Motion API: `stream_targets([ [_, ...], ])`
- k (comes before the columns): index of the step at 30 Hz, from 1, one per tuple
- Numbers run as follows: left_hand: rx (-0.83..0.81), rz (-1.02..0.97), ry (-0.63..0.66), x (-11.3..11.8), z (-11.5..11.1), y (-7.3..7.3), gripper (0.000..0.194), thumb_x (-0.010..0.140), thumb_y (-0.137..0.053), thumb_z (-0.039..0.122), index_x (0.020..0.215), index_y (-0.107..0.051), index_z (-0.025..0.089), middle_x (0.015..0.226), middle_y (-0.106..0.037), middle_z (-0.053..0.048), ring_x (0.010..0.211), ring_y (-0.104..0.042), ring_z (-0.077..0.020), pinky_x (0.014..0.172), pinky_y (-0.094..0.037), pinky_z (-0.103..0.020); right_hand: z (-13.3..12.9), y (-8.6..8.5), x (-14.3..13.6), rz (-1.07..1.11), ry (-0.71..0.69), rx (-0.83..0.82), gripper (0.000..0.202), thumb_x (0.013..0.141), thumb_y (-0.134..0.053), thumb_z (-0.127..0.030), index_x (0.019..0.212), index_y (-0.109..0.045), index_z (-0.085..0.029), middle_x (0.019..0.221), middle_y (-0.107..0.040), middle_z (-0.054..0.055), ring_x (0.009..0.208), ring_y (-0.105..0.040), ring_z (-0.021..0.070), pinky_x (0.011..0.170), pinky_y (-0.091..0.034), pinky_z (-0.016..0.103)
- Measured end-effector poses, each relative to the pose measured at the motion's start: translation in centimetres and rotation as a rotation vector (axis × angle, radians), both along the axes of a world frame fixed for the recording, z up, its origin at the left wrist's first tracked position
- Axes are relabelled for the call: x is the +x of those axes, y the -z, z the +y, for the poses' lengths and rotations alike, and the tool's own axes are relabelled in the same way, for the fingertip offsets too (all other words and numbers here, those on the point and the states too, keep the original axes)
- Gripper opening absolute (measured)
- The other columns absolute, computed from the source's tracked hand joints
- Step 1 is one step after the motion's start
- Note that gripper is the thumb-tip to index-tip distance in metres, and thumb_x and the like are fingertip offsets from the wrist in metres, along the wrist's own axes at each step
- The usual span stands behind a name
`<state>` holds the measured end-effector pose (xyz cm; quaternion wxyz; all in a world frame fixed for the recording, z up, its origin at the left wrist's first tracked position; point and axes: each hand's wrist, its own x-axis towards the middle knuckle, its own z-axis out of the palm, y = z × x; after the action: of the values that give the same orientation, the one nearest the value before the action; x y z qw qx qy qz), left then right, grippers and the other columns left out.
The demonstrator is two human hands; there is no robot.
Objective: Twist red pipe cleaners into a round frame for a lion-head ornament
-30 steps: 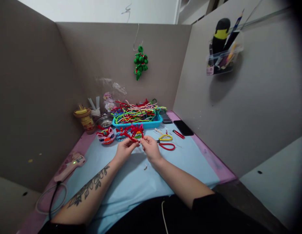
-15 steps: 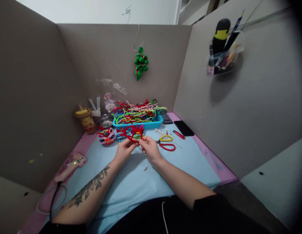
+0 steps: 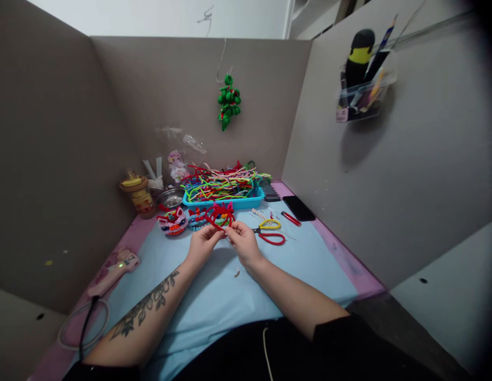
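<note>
My left hand point(image 3: 202, 244) and my right hand point(image 3: 243, 242) meet over the light blue mat point(image 3: 214, 296), both pinching a red pipe cleaner point(image 3: 215, 217) bent into a loop. The loop rises just above my fingertips. Behind it lie small pipe-cleaner figures: a pink and orange one point(image 3: 173, 221) and a blue one point(image 3: 196, 218). Yellow- and red-handled scissors point(image 3: 270, 232) lie just right of my right hand.
A blue tray point(image 3: 224, 202) heaped with coloured pipe cleaners stands at the back, with a metal bowl point(image 3: 170, 197) and a cup point(image 3: 137, 193) to its left. A phone point(image 3: 298, 207), a red lighter point(image 3: 290, 218), a pink glue gun point(image 3: 115, 270) and grey partition walls surround the mat.
The red loop has been turned and reshaped slightly between my fingers. Both hands stay in almost the same place.
</note>
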<state>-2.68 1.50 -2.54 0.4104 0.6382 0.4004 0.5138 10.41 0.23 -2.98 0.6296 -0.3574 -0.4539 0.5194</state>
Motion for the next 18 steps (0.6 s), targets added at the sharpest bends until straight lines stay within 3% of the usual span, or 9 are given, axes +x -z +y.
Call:
stream_targets([
  [9,0.094,0.158,0.015,-0.1,-0.4,-0.6,0.019,0.076,-0.061,0.033,0.071,-0.063,0.014,0.067,-0.066,-0.003,0.063,-0.06,-0.0145,0.061,-0.045,-0.024,-0.1,-0.2,-0.2,0.062,0.014,-0.016,0.025,0.071,-0.064,-0.037,0.068,-0.047,-0.019,0.05,-0.042,-0.009,0.043,-0.033,0.0051,0.043,-0.021,0.019],
  [18,0.139,0.195,-0.001,0.2,-0.8,-1.4,0.019,0.076,-0.062,0.032,0.068,-0.063,0.015,0.062,-0.065,-0.002,0.058,-0.057,-0.013,0.056,-0.042,-0.022,-0.4,-1.1,-0.3,0.11,0.076,-0.073,0.027,0.066,-0.065,-0.038,0.064,-0.046,-0.019,0.047,-0.04,-0.009,0.04,-0.029,0.0045,0.041,-0.018,0.019],
])
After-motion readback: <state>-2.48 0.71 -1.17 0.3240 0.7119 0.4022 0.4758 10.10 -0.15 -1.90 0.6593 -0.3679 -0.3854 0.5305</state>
